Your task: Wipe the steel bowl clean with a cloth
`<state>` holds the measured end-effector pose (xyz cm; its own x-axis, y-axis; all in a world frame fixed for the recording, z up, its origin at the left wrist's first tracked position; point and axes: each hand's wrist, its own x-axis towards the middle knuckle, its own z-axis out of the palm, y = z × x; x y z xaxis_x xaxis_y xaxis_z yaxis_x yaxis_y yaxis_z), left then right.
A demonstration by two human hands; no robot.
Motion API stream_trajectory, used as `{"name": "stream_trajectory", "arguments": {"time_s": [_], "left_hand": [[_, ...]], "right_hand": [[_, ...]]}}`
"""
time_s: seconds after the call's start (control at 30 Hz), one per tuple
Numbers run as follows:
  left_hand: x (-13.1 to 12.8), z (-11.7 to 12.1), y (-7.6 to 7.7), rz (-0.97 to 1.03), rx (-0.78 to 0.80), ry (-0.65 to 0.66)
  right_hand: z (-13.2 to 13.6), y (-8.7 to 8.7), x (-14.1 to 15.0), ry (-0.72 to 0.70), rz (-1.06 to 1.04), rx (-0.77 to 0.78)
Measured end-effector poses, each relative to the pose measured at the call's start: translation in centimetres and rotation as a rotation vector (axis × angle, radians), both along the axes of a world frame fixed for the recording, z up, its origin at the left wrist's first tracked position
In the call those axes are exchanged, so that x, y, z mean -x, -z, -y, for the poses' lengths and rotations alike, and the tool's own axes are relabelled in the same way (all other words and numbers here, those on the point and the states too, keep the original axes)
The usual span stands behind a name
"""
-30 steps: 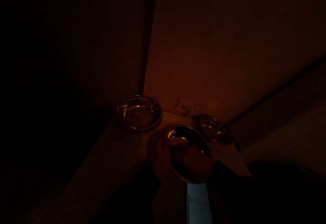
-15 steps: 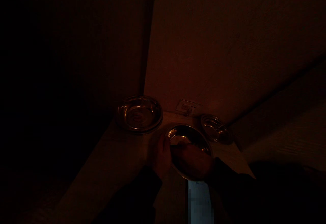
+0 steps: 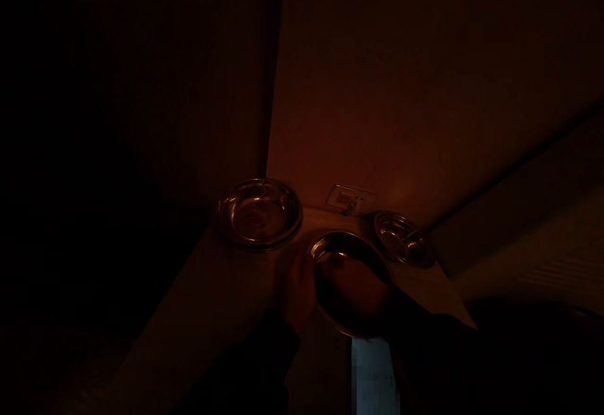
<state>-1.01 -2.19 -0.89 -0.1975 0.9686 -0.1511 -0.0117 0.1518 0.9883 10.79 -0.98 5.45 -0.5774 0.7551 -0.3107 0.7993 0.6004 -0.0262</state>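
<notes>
A single head-worn camera looks forward and steeply down into a very dark corner, close above a pale counter [image 3: 226, 302]. The wall socket [image 3: 350, 199] sits near the centre of the frame; the corner seam of the two walls rises just left of it. The person's own forearms enter from the bottom edge, below the socket. Only this one view exists, so nothing is shared with another
</notes>
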Motion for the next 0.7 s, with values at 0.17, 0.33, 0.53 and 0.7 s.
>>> {"name": "stream_trajectory", "arguments": {"time_s": [0.17, 0.33, 0.53, 0.7], "left_hand": [[-0.2, 0.2, 0.0, 0.015, -0.051, 0.000], [-0.3, 0.5, -0.6, -0.023, -0.044, -0.005], [-0.2, 0.0, -0.1, -0.064, -0.089, -0.004], [-0.1, -0.2, 0.0, -0.068, -0.108, -0.018]], "right_hand": [[-1.1, 0.3, -0.2, 0.100, 0.073, -0.069], [-1.3, 0.5, -1.5, 0.212, 0.089, -0.112], [-1.6, 1.3, -0.6, 0.249, -0.009, -0.095], [-1.0, 1.2, 0.4, 0.115, -0.167, 0.015]]}}
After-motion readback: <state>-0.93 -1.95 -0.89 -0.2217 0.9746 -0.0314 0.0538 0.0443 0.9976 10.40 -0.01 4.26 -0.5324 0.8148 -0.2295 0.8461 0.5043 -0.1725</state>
